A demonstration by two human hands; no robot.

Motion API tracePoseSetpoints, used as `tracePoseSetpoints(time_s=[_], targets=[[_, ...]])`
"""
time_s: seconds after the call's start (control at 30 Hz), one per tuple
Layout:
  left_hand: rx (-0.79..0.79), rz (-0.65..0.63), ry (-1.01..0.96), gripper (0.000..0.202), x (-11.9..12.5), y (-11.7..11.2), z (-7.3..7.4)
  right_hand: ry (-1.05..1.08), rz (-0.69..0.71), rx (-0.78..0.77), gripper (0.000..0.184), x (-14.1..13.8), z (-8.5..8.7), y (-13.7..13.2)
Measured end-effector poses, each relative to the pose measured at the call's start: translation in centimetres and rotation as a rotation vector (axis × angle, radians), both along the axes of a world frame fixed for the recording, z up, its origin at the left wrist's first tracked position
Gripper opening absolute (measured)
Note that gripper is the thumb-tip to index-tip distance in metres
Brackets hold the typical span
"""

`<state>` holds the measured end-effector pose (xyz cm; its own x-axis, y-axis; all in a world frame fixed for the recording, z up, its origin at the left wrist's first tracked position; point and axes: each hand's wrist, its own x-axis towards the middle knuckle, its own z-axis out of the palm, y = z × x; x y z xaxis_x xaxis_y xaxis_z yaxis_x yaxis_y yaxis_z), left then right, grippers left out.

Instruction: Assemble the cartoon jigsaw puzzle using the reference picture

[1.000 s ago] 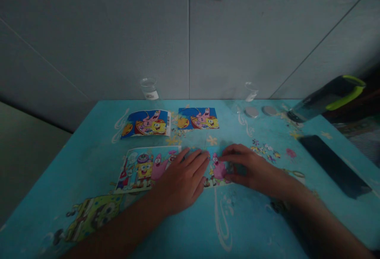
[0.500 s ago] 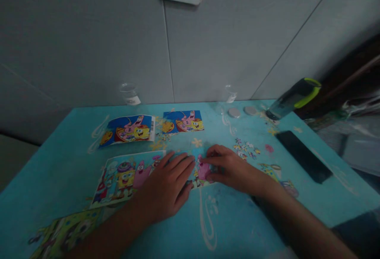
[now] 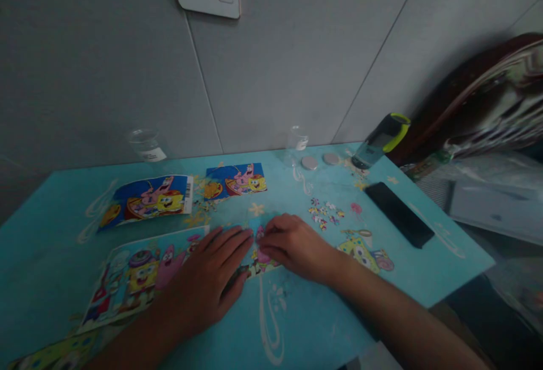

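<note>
My left hand [image 3: 207, 279] lies flat, fingers stretched out, on a small assembled cartoon puzzle [image 3: 261, 258] and the right end of a printed cartoon picture [image 3: 136, 279]. My right hand [image 3: 292, 244] rests palm down on the puzzle's right part, fingers together and curled a little toward my left hand's fingertips. The pink starfish figure shows between the two hands. A small heap of loose puzzle pieces [image 3: 324, 214] lies to the right of my right hand.
The turquoise cartoon-printed table [image 3: 314, 319] stands against a grey wall. Two blue cartoon cards [image 3: 148, 200] [image 3: 235, 180] lie at the back, with two clear jars [image 3: 148, 146] [image 3: 299, 141] and two round lids [image 3: 319, 160]. A black phone [image 3: 399, 214] and a green-edged device [image 3: 379, 138] are at right.
The view has swung right and tilted up, showing the wall socket and a bag at right. My right hand slid left over the puzzle, closer to my left fingertips.
</note>
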<state>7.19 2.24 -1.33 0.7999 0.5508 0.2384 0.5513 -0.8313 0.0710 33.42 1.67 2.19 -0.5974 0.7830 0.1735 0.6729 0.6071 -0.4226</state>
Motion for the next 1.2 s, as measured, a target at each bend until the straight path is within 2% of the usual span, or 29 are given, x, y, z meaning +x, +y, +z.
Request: tracePoseSetpoints(time_s=[0.2, 0.33, 0.5, 0.6, 0.77, 0.9, 1.0, 1.2], targets=[[-0.028, 0.001, -0.016, 0.058, -0.2, 0.1, -0.2, 0.011, 0.030, 0.040, 0.015, -0.9, 0.6, -0.8], [-0.047, 0.011, -0.048, 0.058, -0.2, 0.2, -0.2, 0.068, -0.028, 0.009, 0.020, -1.0, 1.7, -3.8], [-0.088, 0.011, -0.087, 0.054, 0.0, 0.3, 0.1, 0.081, -0.205, -0.057, 0.022, 2.2, 1.2, -8.7], [-0.105, 0.005, -0.107, 0.055, 0.0, 0.4, 0.3, 0.087, -0.336, -0.053, 0.023, 5.2, 0.6, -10.1], [-0.112, 0.007, -0.139, 0.055, -0.1, 0.5, 0.2, 0.025, -0.524, 0.039, 0.023, 9.8, 0.2, -9.3], [-0.112, 0.004, -0.129, 0.054, 0.0, 0.4, 0.2, -0.043, -0.637, 0.070, 0.023, 11.6, -0.2, -7.9], [-0.115, 0.008, -0.112, 0.055, 0.0, 0.3, 0.2, -0.067, -0.610, 0.037, 0.024, 10.9, -0.4, -7.1], [-0.103, -0.007, -0.137, 0.054, 0.2, 0.3, 0.5, -0.111, -0.548, 0.013, 0.025, 7.2, -0.6, -5.4]])
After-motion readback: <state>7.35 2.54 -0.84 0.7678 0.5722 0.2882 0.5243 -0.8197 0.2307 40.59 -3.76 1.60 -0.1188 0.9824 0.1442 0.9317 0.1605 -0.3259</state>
